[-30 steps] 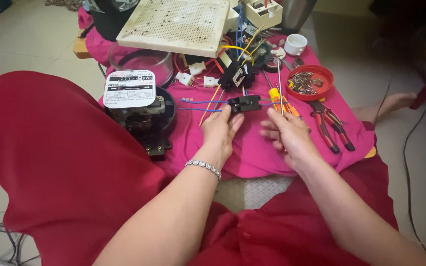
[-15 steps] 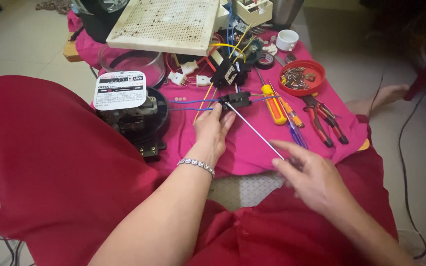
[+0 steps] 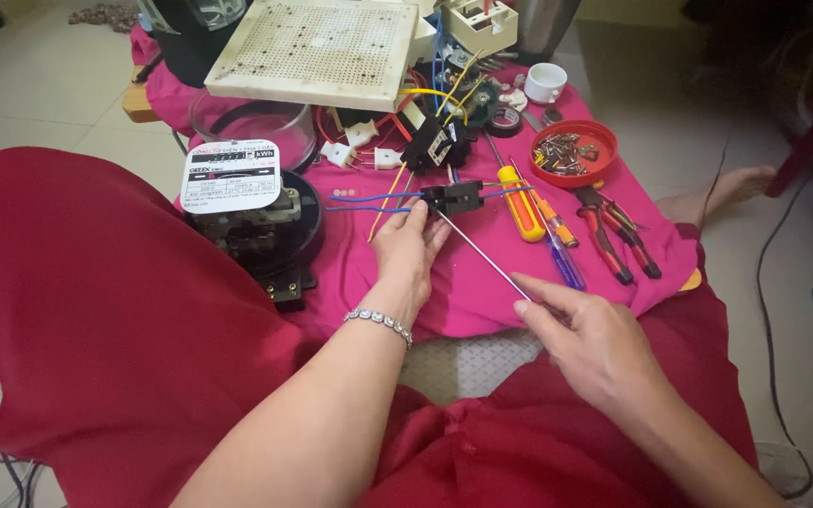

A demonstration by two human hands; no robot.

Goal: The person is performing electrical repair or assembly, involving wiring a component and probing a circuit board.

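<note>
The left hand rests on the pink cloth, fingers together pinning a small black terminal block with blue wires. The right hand has its fingers clamped on a long thin screwdriver whose tip meets the block. Nearby lie two more screwdrivers, one pair of red pliers, one red dish of screws and one electricity meter.

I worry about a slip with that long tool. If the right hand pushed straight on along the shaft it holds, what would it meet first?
Probably the small black wired block, which the left hand steadies; the shaft from the right hand points at it.
</note>
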